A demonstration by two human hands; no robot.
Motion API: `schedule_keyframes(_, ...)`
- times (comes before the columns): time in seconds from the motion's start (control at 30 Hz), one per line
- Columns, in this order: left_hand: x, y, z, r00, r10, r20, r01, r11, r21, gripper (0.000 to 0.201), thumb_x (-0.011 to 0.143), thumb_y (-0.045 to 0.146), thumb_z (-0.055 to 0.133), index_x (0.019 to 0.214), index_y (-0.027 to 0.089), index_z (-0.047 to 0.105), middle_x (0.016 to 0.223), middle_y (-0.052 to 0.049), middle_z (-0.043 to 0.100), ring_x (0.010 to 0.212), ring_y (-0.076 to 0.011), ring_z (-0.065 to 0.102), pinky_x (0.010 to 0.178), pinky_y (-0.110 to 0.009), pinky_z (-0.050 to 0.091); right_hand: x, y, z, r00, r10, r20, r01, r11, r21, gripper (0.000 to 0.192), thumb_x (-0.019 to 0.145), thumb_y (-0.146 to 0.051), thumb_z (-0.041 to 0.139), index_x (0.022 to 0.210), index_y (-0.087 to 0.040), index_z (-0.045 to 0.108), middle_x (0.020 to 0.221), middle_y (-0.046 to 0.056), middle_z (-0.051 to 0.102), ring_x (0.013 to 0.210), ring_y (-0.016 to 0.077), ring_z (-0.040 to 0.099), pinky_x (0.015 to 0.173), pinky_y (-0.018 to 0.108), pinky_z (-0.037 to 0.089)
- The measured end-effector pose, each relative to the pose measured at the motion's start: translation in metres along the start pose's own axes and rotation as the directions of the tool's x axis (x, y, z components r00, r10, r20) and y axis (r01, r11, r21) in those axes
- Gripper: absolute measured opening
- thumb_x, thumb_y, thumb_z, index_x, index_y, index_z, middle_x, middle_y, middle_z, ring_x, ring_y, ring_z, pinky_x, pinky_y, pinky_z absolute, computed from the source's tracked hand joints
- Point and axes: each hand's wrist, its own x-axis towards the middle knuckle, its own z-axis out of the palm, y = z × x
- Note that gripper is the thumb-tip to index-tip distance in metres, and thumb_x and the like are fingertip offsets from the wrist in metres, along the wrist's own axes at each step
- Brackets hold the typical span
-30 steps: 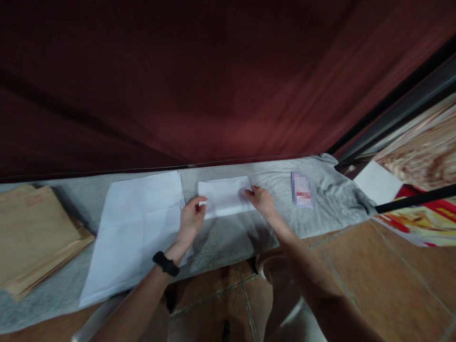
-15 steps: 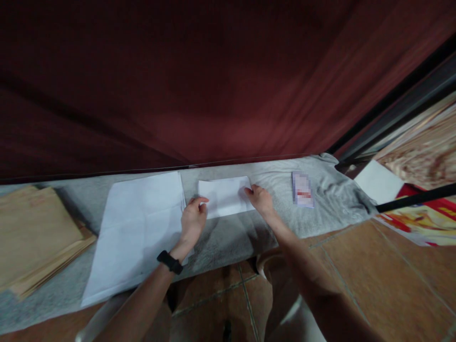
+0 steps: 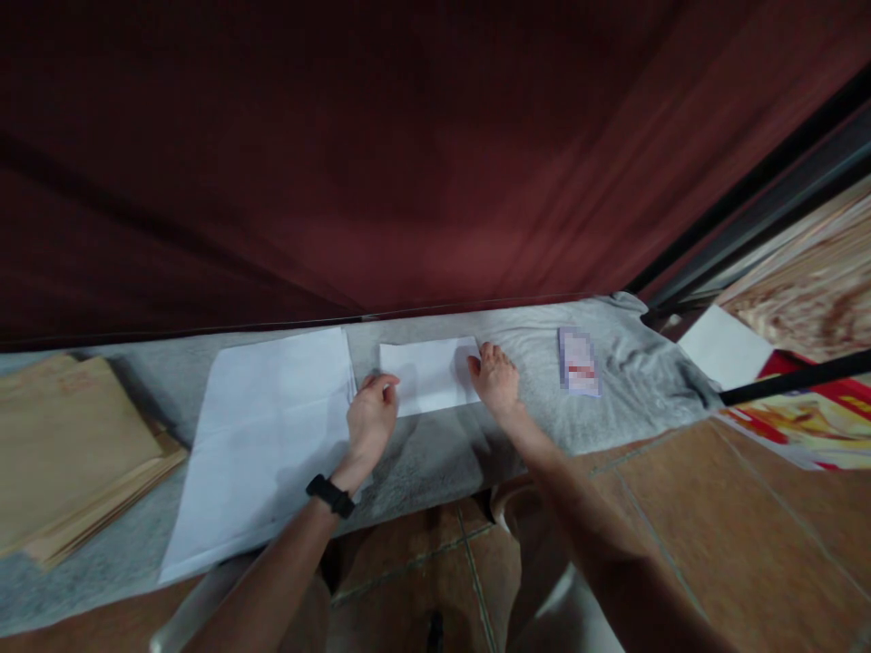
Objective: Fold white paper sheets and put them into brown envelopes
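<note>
A folded white sheet of paper (image 3: 435, 374) lies on the grey cloth between my two hands. My left hand (image 3: 373, 415), with a black band at the wrist, closes on the paper's left edge, its fingers curled and the thumb near the index finger. At the opposite end, my right hand (image 3: 495, 379) rests over the right edge, thumb on the paper and fingers spread forward. A stack of large white paper sheets (image 3: 265, 444) lies just left of my left hand. Right of my right hand is a small pale card-like item (image 3: 580, 363), blurred out, with a red mark.
Brown paper envelopes (image 3: 74, 435) are piled at the far left. The grey cloth (image 3: 653, 381) covers a narrow bench against a dark red curtain (image 3: 408, 181). Black metal bars (image 3: 796, 376) and a colourful printed sheet (image 3: 817, 417) are at the right, above a tiled floor (image 3: 680, 508).
My right hand's fingers have spread and stretched forward from a pinch at the paper's right edge. My left hand has barely moved. The folded paper looks flatter.
</note>
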Motion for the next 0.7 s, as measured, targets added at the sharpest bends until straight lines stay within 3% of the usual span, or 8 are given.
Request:
schedule_keyframes(0.13, -0.002, 0.003, -0.001, 1.000, -0.003, 0.012, 0.003, 0.999, 0.046, 0.029, 0.095, 0.018, 0.050, 0.111, 0.023, 0.074, 0.110, -0.006, 0.072, 0.088, -0.0200, 0.068, 0.075, -0.028, 0.048, -0.003, -0.010, 0.008, 0.967, -0.179, -0.183, 0.203, 0.971, 0.122, 0.037, 0.102, -0.031, 0.049, 0.133, -0.013, 0.057, 0.125, 0.018, 0.064, 0.116, 0.0301, 0.057, 0.102, 0.042, 0.045)
schedule_keyframes(0.3, -0.003, 0.006, -0.003, 1.000, 0.005, 0.021, -0.007, 0.995, 0.096, 0.029, 0.097, 0.018, 0.050, 0.113, 0.024, 0.073, 0.110, -0.005, 0.072, 0.090, -0.0195, 0.069, 0.074, -0.028, 0.048, -0.017, -0.032, 0.030, 0.902, -0.382, -0.200, 0.425, 0.867, 0.261, 0.045, 0.103, -0.030, 0.049, 0.144, -0.012, 0.052, 0.152, 0.017, 0.050, 0.141, 0.0279, 0.045, 0.115, 0.043, 0.041)
schedule_keyframes(0.43, -0.001, 0.008, -0.004, 1.000, 0.001, 0.025, -0.004, 0.993, 0.122, 0.030, 0.097, 0.017, 0.050, 0.113, 0.024, 0.073, 0.112, -0.005, 0.072, 0.092, -0.0194, 0.069, 0.075, -0.027, 0.048, -0.031, -0.044, 0.041, 0.895, -0.420, -0.150, 0.444, 0.872, 0.207, 0.051, 0.106, -0.035, 0.045, 0.151, -0.012, 0.047, 0.162, 0.016, 0.040, 0.150, 0.0297, 0.035, 0.121, 0.047, 0.034)
schedule_keyframes(0.6, -0.001, 0.005, -0.003, 1.000, 0.005, 0.015, -0.007, 0.990, 0.143, 0.030, 0.098, 0.020, 0.047, 0.115, 0.025, 0.072, 0.114, -0.006, 0.071, 0.090, -0.0203, 0.070, 0.075, -0.029, 0.051, -0.040, -0.047, 0.046, 0.893, -0.435, -0.120, 0.447, 0.888, 0.108, 0.054, 0.108, -0.040, 0.041, 0.156, -0.015, 0.043, 0.164, 0.013, 0.038, 0.151, 0.0292, 0.035, 0.124, 0.050, 0.029)
schedule_keyframes(0.7, -0.004, 0.002, 0.000, 0.994, 0.088, -0.062, -0.076, 0.981, 0.178, 0.034, 0.097, 0.018, 0.046, 0.122, 0.021, 0.070, 0.120, -0.011, 0.069, 0.100, -0.0247, 0.069, 0.086, -0.035, 0.054, -0.041, -0.047, 0.046, 0.890, -0.441, -0.116, 0.450, 0.890, 0.075, 0.056, 0.108, -0.043, 0.040, 0.157, -0.016, 0.041, 0.164, 0.013, 0.038, 0.151, 0.0292, 0.036, 0.124, 0.049, 0.028)
